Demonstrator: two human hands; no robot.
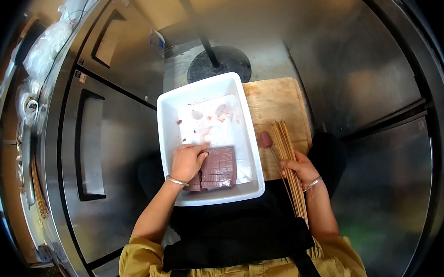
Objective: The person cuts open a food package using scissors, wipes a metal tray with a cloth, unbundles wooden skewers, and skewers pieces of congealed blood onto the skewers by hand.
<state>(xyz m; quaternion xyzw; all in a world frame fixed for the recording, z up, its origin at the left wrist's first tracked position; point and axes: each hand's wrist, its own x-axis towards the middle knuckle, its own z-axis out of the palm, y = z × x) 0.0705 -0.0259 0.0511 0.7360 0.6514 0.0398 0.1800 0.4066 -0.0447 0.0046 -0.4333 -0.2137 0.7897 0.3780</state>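
A white plastic tub (251, 155) holds a dark reddish-brown block (219, 163) cut into pieces, near its lower end. My left hand (188, 162) reaches into the tub, its fingers bent against the block's left upper edge; whether a piece is between them cannot be made out. To the right of the tub, my right hand (300, 168) is closed around a bundle of thin wooden skewers (288, 147). One skewer slants apart from the bundle, with a brown piece (265, 139) on its upper tip.
Beneath the tub's right side lies a wooden cutting board (279, 104). A round black base (231, 63) with a pole stands behind. Steel cabinet doors (122, 133) flank both sides. Plastic bags (48, 51) and more skewers (38, 189) are at the far left.
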